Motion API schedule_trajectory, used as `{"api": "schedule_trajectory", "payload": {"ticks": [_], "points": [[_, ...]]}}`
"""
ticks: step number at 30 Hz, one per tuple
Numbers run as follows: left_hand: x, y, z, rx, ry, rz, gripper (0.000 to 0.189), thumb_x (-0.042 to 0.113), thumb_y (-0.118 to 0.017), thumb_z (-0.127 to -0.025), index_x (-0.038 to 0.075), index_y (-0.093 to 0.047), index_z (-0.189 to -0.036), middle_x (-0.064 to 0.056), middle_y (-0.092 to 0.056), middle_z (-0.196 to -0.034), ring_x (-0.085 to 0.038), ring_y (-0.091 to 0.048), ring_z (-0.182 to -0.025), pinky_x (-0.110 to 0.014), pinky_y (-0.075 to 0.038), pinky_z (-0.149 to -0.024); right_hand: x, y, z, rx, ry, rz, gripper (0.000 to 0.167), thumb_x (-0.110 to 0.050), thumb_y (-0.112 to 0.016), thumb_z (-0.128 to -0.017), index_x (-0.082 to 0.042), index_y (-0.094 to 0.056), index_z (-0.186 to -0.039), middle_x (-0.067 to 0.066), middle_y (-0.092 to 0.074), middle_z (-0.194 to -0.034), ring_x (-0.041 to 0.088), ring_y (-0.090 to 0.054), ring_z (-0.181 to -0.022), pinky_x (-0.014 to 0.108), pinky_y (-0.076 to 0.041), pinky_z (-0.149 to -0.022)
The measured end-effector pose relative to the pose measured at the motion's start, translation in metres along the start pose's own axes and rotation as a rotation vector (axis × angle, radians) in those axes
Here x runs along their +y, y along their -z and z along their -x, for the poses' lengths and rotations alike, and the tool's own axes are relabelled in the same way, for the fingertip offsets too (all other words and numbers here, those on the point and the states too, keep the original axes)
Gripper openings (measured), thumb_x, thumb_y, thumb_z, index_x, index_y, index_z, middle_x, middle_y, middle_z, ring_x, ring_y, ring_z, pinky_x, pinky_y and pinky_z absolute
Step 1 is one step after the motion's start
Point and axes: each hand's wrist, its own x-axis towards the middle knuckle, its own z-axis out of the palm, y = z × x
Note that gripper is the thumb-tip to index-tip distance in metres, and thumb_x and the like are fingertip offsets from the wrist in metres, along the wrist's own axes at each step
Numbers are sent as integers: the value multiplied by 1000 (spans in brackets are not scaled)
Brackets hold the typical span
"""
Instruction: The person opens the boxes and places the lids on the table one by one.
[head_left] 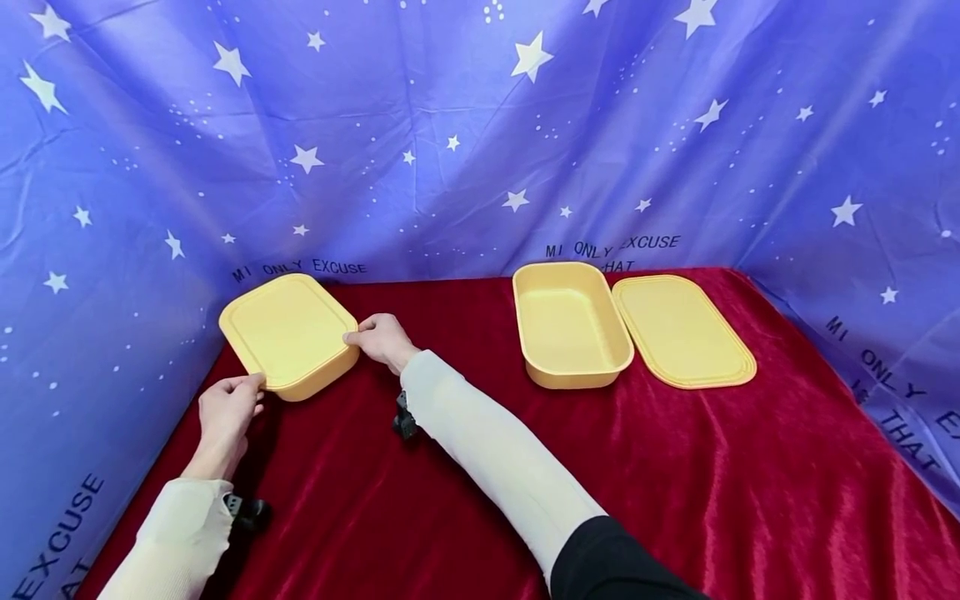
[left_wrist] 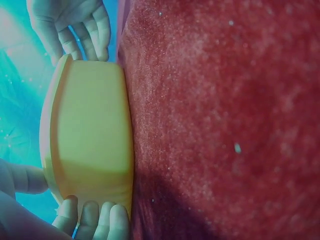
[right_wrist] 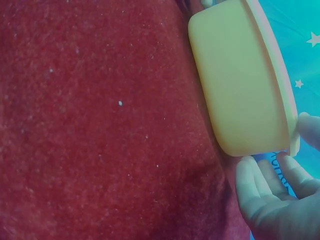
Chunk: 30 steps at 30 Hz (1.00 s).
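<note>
A yellow lidded food container (head_left: 315,377) sits at the back left of the red cloth, its flat lid (head_left: 285,327) covering the top. My left hand (head_left: 227,410) holds its near left corner, thumb at the lid's edge and fingers against the side wall, as the left wrist view shows. At the right corner my right hand (head_left: 384,340) pinches the rim, the thumb (right_wrist: 309,129) on the lid's edge and the fingers under it. Further right stands an uncovered yellow container (head_left: 570,329), its inside bare. Beside that one a second yellow lid (head_left: 684,332) lies flat.
Dark red velvet cloth (head_left: 450,517) covers the table. A blue curtain with white stars (head_left: 420,125) hangs right behind it and along both sides. Small black wrist cameras (head_left: 405,417) sit under the pale sleeves.
</note>
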Motion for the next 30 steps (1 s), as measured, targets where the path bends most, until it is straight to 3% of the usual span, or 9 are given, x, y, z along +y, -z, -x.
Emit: {"api": "schedule_trajectory", "payload": {"ticks": [9,19,30], "points": [[4,-4,-2,5,-26,-15,20,20,-56,-89,2,-57,-99,7,-59,-73,-1,-59,-62,-16,-52,-61,-2,1,-4,15,-16,-25,16,-20,-77,-81,-10,-65,-83,-2,-56,-78,13,-50,-72,24,-42,-64],[5,-7,1,-42,34,191,14,10,-56,-89,0,-51,-98,6,-58,-75,-1,-62,-68,-21,-55,-71,0,0,0,34,0,-46,17,-21,-77,-81,-11,-63,-83,-2,-56,-80,13,-50,-73,25,-43,-64],[1,-8,2,-31,25,237,11,6,-52,-89,-1,-50,-97,-1,-54,-85,-2,-61,-70,-22,-55,-73,1,-2,4,30,-25,-56,16,-21,-77,-80,-12,-63,-82,-2,-57,-77,12,-51,-70,25,-42,-63]]}}
